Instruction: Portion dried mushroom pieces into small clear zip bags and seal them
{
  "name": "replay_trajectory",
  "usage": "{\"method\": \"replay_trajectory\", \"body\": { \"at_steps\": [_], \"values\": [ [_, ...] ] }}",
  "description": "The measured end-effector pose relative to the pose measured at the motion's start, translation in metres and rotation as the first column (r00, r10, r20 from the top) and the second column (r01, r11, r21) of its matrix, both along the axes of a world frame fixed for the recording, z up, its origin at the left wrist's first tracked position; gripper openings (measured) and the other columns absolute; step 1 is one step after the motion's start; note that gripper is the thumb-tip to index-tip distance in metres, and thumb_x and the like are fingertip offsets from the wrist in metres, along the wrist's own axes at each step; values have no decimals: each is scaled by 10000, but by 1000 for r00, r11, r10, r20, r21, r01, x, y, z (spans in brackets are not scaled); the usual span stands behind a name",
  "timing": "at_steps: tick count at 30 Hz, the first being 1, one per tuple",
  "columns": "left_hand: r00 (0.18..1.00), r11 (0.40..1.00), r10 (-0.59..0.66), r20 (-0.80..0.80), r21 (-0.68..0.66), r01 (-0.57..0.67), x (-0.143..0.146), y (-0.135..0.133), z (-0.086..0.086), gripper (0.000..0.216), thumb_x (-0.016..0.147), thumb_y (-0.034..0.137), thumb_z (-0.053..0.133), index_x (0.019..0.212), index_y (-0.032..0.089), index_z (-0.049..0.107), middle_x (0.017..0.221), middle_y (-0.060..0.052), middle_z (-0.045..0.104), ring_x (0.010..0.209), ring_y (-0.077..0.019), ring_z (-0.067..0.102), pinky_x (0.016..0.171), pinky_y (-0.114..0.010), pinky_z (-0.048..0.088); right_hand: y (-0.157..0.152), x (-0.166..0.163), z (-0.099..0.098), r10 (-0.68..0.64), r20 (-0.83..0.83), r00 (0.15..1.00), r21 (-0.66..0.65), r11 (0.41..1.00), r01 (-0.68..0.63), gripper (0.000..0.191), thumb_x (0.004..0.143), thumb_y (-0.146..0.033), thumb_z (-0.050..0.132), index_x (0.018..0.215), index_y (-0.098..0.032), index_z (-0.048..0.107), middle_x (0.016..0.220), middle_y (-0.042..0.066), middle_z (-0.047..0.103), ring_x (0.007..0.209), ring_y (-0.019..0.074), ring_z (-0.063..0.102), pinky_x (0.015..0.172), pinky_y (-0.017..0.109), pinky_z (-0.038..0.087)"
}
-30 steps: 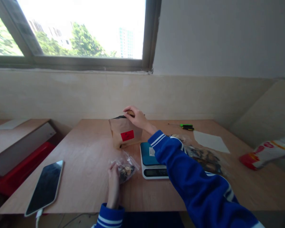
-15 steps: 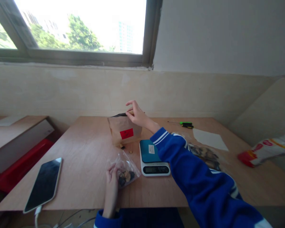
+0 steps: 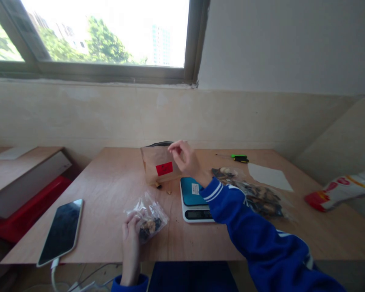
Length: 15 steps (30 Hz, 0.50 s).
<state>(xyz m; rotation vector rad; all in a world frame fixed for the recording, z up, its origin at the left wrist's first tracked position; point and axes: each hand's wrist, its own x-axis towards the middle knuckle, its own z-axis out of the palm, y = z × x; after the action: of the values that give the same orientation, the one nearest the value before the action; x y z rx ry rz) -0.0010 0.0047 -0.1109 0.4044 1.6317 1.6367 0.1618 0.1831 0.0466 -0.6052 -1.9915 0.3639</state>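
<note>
My right hand (image 3: 185, 159) hovers just right of the open top of a brown paper bag (image 3: 159, 167) with a red label, fingers curled in a loose pinch; I cannot see anything in them. My left hand (image 3: 131, 229) rests on the table's near edge, its fingers closed on a small clear plastic bag (image 3: 148, 217) of brown and dark pieces. A white scale (image 3: 193, 196) with a teal plate sits between the two bags. Two small pieces (image 3: 163, 188) lie on the table in front of the paper bag.
A large clear bag of dark dried pieces (image 3: 255, 194) lies right of the scale. A phone (image 3: 61, 230) on a cable sits at the left. Farther back are a green screwdriver (image 3: 239, 158) and a white sheet (image 3: 269, 177); a red-and-white packet (image 3: 340, 190) lies far right.
My right hand lifted off the paper bag's top and drew back to the right. Two small pieces now lie before the bag. My left hand pulled the small plastic bag toward me and left.
</note>
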Motion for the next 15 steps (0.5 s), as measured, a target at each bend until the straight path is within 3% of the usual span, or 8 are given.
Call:
{"method": "replay_trajectory", "body": {
  "at_steps": [2,4,5,7,9,12,15],
  "values": [
    [1000,1000,30,-10,1,-30,-1,-2,5,341,750,415,610,1031,223,587,1031,-42,634,912,-204,659,721,-316,551,-9,2,-26,97,225,969,-87,993,-79,144,888,-165,486,939,-191,618,873,48,636,785,173,578,734,295,463],
    [998,998,57,-10,0,-57,-1,-3,10,313,748,400,603,1009,227,592,1068,-42,617,946,-204,645,712,-307,545,-12,3,-58,199,533,822,-164,978,-130,92,851,-145,562,853,-178,648,840,49,642,795,177,589,741,294,459],
    [998,998,64,-8,2,-64,0,-3,12,301,746,389,601,999,227,593,1094,-41,605,969,-202,634,714,-300,540,-12,3,-73,178,651,738,-159,982,-97,94,841,-130,581,820,-171,663,842,63,647,831,192,594,771,310,457],
    [998,998,68,-7,11,-68,1,-4,16,287,743,370,598,990,225,595,1137,-38,582,1006,-197,611,731,-290,526,-12,1,-100,96,736,670,-119,993,-10,58,822,-138,624,811,-151,680,882,100,654,890,230,593,817,357,450],
    [998,998,62,-7,16,-62,2,-6,17,281,742,362,593,986,222,597,1145,-34,575,1025,-195,595,764,-292,512,-11,-1,-118,41,745,666,-92,995,43,39,809,-143,654,831,-134,686,926,130,653,949,260,584,862,400,435],
    [997,997,65,-46,34,-64,0,-8,16,278,731,393,589,936,207,615,1144,-37,568,1054,-209,575,808,-312,497,-10,-4,-124,10,738,675,-82,994,75,33,817,-142,661,825,-125,689,957,136,650,988,261,576,901,422,414],
    [994,995,87,-68,55,-84,-5,-9,11,314,698,430,612,901,191,628,1154,-48,558,1058,-226,567,810,-327,494,-9,-4,-103,27,724,689,-93,994,60,67,850,-184,650,844,-141,700,942,97,655,937,213,594,873,368,427]
  ]
}}
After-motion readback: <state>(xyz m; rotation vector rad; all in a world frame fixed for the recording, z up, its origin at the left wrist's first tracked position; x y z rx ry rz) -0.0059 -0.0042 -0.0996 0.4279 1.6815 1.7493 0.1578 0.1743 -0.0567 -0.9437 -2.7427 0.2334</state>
